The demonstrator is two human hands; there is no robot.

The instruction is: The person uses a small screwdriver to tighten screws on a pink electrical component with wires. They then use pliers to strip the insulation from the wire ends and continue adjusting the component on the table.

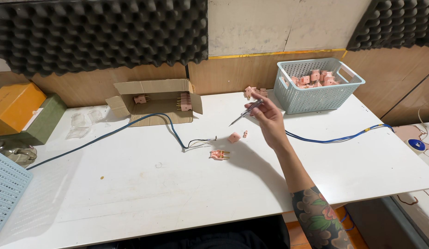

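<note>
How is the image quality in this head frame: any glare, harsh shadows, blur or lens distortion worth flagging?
Head view: even indoor light, no strong glare on the white table. The right hand with its screwdriver throws a soft shadow down and left, toward the pink plug. The hand is slightly soft; small parts stay readable. The table edges bow a little, wide-lens distortion. The left hand is out of frame.

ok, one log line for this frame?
right hand: holds screwdriver | left hand: not in view | pink plug, blue cable: on table
</note>
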